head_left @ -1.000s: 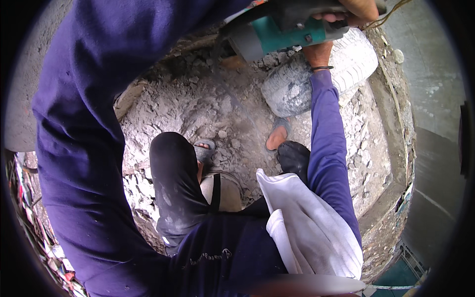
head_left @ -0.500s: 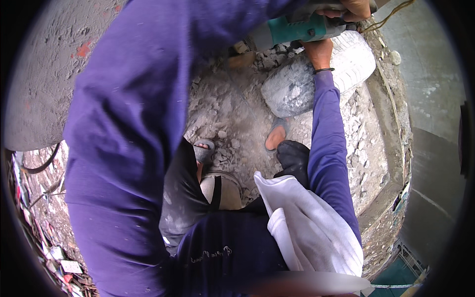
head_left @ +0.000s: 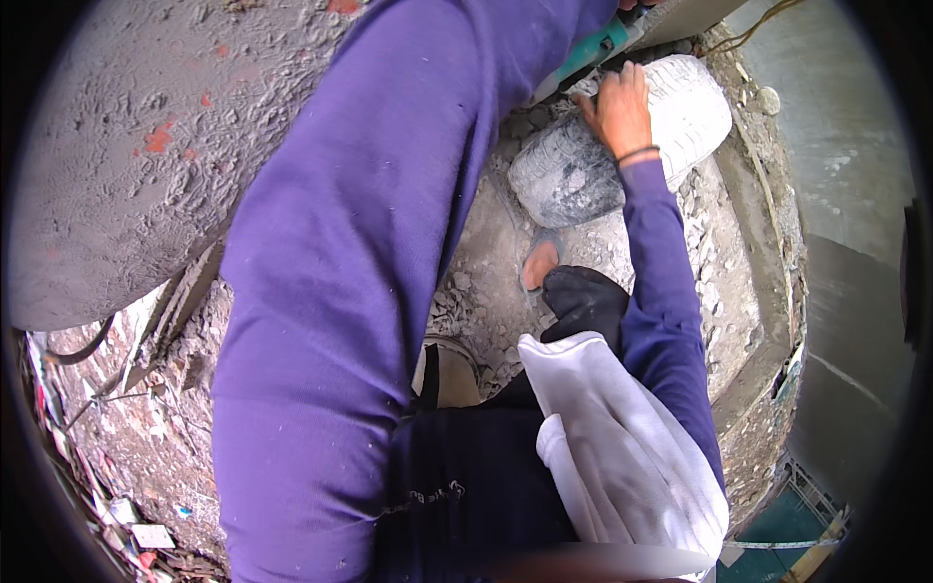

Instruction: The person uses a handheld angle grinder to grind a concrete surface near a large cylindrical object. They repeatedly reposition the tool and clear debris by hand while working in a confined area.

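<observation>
A teal-bodied power tool [head_left: 588,53] lies slantwise at the top edge, partly covered by my left sleeve. Only a sliver of my left hand [head_left: 630,5] shows at its rear end, closed on the tool; most of the fingers are out of frame. My right hand [head_left: 620,112] rests palm down on a dusty white wrapped bundle [head_left: 688,102], fingers spread and thumb apart, just below the tool. The bundle's dark, scuffed end [head_left: 569,175] points toward me.
Broken rubble [head_left: 466,301] covers the ground around my sandalled foot [head_left: 540,262]. A rough grey wall [head_left: 126,165] rises on the left. A beige bucket [head_left: 457,374] stands beneath me, and a white cloth [head_left: 622,447] hangs at my front. Cables [head_left: 763,24] are at the upper right.
My right hand has come out from under the power tool onto the white bundle. The tool has shifted toward the top edge and tilted; my left arm has swung right.
</observation>
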The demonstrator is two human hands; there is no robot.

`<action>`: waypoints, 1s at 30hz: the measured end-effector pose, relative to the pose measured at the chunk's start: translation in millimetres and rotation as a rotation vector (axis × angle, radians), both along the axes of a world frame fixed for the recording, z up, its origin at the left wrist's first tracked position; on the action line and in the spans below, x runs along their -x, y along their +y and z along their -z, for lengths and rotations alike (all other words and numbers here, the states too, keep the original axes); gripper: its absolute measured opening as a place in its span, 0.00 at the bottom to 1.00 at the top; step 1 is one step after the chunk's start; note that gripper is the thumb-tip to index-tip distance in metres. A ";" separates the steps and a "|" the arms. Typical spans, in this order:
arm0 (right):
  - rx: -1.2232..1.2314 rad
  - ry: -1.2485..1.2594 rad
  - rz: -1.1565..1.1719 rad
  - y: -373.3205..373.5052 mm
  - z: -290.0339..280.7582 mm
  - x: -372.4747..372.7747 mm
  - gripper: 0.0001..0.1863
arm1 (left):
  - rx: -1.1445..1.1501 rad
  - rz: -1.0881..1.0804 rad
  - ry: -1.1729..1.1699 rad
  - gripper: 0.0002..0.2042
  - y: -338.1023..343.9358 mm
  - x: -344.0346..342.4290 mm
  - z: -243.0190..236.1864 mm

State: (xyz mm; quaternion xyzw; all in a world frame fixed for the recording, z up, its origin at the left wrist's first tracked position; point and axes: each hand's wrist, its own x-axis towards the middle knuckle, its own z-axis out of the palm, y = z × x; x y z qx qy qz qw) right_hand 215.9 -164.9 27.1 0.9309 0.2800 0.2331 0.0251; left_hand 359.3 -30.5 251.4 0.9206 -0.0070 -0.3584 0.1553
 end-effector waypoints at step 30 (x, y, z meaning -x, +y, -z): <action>-0.837 0.476 0.201 -24.2 -22.4 170.4 0.22 | 0.731 -0.411 -0.617 0.15 118.8 382.3 169.8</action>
